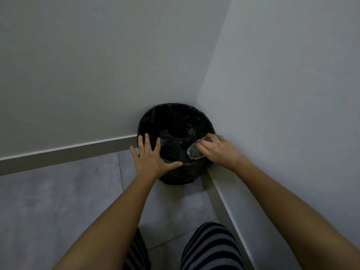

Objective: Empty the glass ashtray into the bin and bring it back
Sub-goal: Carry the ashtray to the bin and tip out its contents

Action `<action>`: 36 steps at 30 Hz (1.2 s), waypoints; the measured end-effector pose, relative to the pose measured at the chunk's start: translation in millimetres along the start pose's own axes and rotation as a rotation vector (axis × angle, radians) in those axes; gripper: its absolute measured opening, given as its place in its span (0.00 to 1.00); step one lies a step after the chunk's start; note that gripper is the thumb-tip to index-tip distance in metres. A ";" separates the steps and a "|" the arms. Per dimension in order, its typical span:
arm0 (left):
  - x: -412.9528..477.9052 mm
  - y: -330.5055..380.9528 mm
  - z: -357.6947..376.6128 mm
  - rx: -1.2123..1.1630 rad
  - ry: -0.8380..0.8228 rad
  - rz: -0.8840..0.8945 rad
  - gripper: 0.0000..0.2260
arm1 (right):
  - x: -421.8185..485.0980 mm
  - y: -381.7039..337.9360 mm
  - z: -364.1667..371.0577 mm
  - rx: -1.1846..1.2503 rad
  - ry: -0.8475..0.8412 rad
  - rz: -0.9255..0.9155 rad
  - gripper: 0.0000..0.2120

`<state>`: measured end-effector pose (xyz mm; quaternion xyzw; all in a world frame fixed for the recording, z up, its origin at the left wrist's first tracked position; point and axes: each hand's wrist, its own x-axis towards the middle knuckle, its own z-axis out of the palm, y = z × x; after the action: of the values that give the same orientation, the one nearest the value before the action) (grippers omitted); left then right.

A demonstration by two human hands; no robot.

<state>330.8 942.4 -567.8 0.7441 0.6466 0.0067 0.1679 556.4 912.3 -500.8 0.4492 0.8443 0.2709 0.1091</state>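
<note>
The glass ashtray [194, 151] is tipped on its edge over the right side of the bin's [175, 172] mouth, its open face apparently turned toward the black liner, so the emptying step looks to be in hand; whether all the contents have fallen cannot be told, since the inside of the bin is too dark to read. Carrying the ashtray back is not yet done. The right hand [218, 151] grasps the ashtray from above, its fingers [204, 146] curled over the glass rim. The left hand [151, 157] is released, fingers spread flat, resting on or just above the near-left rim of the bin. The bin stands on the grey tiled floor [58, 201] in a corner between two pale walls [87, 65].
</note>
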 end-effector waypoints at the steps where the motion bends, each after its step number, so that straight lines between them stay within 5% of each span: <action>1: 0.8 -0.3 -0.2 0.003 -0.006 -0.001 0.55 | 3.1 1.0 -3.3 0.018 -0.005 0.053 0.11; 7: -0.4 1.2 1.0 -0.001 0.003 -0.014 0.56 | -4.7 -7.9 2.6 0.024 0.016 -0.056 0.14; 11: -1.8 3.0 -2.4 -0.016 -0.014 -0.037 0.55 | 4.6 -0.2 -1.7 0.049 0.040 0.087 0.15; 15: -2.7 3.3 -5.3 -0.009 -0.017 -0.040 0.56 | -2.9 -5.9 3.6 0.010 0.066 -0.053 0.14; 19: -2.8 3.1 -7.2 -0.008 -0.028 -0.047 0.56 | -2.5 -7.3 4.3 0.078 0.040 0.114 0.14; 31: -3.8 5.6 -9.9 0.036 -0.061 -0.055 0.57 | -14.4 -22.7 3.1 -0.003 0.108 0.049 0.15; 36: -0.1 7.0 -5.3 0.025 -0.041 -0.070 0.57 | -4.5 -21.2 0.6 0.079 0.140 0.278 0.15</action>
<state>336.3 942.9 -561.0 0.7231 0.6687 -0.0224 0.1719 544.4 899.3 -513.3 0.5460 0.7895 0.2804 -0.0062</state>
